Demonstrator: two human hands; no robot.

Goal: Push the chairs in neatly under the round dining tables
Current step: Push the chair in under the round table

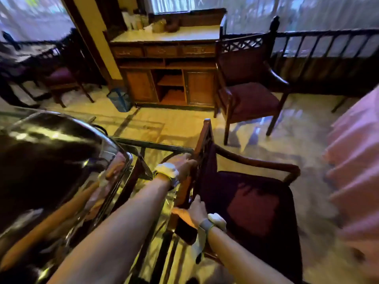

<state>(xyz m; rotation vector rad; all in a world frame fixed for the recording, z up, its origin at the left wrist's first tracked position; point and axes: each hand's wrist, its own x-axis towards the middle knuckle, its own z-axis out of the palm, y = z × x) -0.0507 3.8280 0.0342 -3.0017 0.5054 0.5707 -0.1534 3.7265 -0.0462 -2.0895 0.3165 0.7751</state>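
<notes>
Both hands hold the chair [242, 201] by its backrest: left hand [182, 163] fingers curl over the top rail, right hand [194, 212] fingers wrap its lower edge. The chair stands just beside the pink-clothed desk [356, 160], seat facing it. Next: push it squarely under.

Head view looks steeply down, close above the chair [246, 201].

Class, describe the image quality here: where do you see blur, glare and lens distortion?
Head view: motion blur smears the pink tablecloth and floor; window glare streaks the glass tabletop; wide-angle distortion bends the railing; the hands' chair stays dim.
</notes>
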